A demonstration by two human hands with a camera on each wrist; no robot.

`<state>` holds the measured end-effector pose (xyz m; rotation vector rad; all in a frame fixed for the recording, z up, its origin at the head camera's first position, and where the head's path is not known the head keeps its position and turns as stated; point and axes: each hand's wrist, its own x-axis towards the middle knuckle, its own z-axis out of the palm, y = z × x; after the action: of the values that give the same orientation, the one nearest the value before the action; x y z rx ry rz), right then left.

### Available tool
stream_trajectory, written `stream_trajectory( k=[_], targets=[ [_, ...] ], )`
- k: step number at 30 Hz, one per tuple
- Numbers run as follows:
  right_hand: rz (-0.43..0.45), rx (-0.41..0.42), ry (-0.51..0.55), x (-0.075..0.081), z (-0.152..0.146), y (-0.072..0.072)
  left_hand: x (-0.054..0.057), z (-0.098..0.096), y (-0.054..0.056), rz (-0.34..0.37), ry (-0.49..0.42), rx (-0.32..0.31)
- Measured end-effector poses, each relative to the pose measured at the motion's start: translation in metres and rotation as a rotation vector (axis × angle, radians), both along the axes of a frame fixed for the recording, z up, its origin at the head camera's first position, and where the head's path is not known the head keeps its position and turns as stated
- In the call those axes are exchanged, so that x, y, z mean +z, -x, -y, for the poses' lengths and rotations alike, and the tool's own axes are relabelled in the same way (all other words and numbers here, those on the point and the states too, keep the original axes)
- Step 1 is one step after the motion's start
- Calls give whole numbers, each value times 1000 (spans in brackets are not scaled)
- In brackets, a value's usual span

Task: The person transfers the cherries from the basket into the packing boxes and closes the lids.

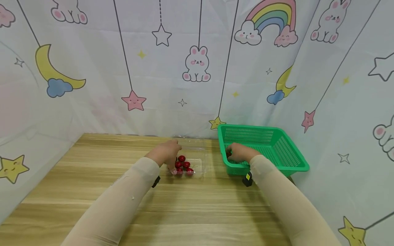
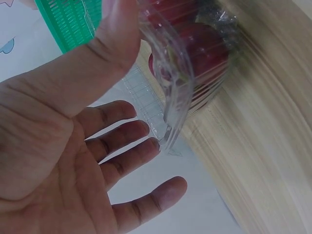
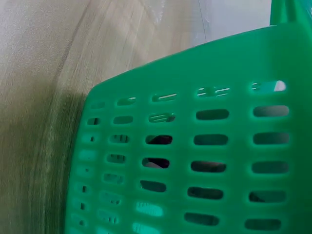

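A clear plastic box with its lid folded back holds several red cherries. My left hand is at the box's left side. In the left wrist view, its thumb lies along the box's edge, and the other fingers are spread loosely near the wall. My right hand reaches inside the green basket at its near left corner. The fingers hold a dark red cherry, partly covered by them. From the right wrist, the slotted basket wall hides most of that hand.
The boxed cherries and the basket stand side by side on a wood-grain table, close to its back edge. A white cloth printed with rabbits and stars hangs behind and at the sides. The basket's rim rises around the right hand.
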<state>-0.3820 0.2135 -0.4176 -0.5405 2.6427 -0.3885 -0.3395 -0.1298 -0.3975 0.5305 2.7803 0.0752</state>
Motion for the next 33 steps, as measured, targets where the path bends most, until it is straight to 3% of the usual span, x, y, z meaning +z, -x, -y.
stream_trajectory(
  k=[11,21,28,30,33],
  targets=[
    [-98,-83,36,0,1,1,-2,0,-1,0,-8,1],
    [-291,-169,83,39,26,-19,-2,1,-1,-9,-5,2],
    [-594,-42,36,44,62,-40,-2,0,-1,-8,-5,3],
    [-604,-5,66,40,75,-45,-2,0,-1,-7,-8,4],
    [-548,36,101,30,93,-51,-2,-1,0,-8,-5,4]
  ],
)
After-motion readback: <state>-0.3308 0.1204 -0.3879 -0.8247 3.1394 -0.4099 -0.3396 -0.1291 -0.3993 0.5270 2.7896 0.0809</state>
